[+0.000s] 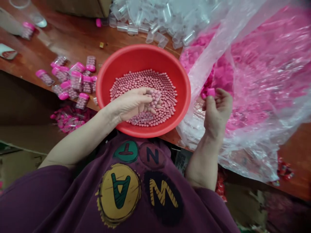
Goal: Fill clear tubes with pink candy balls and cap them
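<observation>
Clear container of pink beads, bright pink cap well apart
The small see-through container tilts above loose round beads; the cap is held at right

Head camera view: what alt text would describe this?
A person's left hand holds a clear plastic container of pink beads over a red plastic basin of similar beads; the right hand holds a small bright-pink cap.

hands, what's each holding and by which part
Left hand: a jar, by its body. Right hand: a cap, seemingly pinched; which part is in the grip cannot be told.
</observation>
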`<act>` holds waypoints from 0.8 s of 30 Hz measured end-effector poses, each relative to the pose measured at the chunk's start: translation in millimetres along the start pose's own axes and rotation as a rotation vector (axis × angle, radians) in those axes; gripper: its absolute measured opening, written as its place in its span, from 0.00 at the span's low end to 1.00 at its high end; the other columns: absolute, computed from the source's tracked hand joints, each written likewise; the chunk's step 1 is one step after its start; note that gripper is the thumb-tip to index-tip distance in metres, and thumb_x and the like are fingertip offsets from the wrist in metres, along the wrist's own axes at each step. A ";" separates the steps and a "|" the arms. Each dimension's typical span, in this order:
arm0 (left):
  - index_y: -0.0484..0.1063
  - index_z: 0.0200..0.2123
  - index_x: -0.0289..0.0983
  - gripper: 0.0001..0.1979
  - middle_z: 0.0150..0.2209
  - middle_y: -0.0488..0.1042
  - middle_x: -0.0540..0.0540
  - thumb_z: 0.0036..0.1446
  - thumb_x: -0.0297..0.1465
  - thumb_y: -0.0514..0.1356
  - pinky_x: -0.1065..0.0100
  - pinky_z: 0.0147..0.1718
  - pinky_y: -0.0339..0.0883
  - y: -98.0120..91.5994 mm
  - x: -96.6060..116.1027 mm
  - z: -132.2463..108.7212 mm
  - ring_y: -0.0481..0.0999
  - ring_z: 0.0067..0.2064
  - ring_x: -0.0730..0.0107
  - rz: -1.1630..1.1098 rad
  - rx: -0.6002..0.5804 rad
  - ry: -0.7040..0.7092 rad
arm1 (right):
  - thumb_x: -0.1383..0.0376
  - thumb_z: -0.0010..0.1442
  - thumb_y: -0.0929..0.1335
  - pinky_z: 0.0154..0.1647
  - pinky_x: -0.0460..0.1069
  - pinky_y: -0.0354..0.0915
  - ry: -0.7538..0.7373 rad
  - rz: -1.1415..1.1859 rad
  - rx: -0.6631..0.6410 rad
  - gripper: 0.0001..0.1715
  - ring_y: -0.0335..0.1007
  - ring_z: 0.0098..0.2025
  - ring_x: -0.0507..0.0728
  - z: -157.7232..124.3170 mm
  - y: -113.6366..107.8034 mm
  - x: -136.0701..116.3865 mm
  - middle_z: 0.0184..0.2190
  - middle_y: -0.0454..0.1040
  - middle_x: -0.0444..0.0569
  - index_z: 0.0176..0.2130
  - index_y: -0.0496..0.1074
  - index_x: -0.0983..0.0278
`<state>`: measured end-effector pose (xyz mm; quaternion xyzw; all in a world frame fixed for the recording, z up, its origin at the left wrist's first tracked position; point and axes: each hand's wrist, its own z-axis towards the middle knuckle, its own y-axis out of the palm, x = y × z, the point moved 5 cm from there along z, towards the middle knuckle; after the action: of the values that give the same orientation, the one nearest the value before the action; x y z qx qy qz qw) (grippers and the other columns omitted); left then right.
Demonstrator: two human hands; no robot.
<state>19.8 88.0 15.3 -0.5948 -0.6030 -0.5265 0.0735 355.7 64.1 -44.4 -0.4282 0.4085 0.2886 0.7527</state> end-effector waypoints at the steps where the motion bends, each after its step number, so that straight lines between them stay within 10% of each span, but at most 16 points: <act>1: 0.77 0.42 0.32 0.07 0.39 0.82 0.42 0.63 0.18 0.61 0.69 0.36 0.79 -1.7 -1.7 -4.1 0.84 0.37 0.69 -0.027 0.011 -0.001 | 0.42 0.70 0.73 0.32 0.54 0.67 -0.003 0.082 0.013 0.29 0.68 0.30 0.55 -3.6 6.0 -20.1 0.39 0.76 0.46 0.61 0.71 0.53; 9: 0.82 0.49 0.33 0.10 0.40 0.84 0.43 0.66 0.24 0.65 0.72 0.30 0.72 -16.9 -19.9 -22.4 0.80 0.34 0.71 -0.144 0.135 0.043 | 0.39 0.74 0.72 0.30 0.50 0.71 0.097 0.353 -0.546 0.25 0.73 0.32 0.54 -42.4 101.6 -149.9 0.34 0.78 0.44 0.54 0.80 0.53; 24: 0.84 0.44 0.36 0.04 0.36 0.81 0.47 0.69 0.28 0.68 0.74 0.36 0.70 -28.5 -23.8 -25.2 0.76 0.35 0.74 -0.088 0.172 0.143 | 0.40 0.65 0.79 0.23 0.46 0.55 0.291 0.470 -0.587 0.26 0.55 0.24 0.49 -56.2 132.2 -146.9 0.25 0.67 0.38 0.49 0.82 0.56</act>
<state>-9.7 62.1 -6.4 -0.5203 -0.6646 -0.5166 0.1438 158.0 63.9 11.3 -0.5564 0.4976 0.4937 0.4461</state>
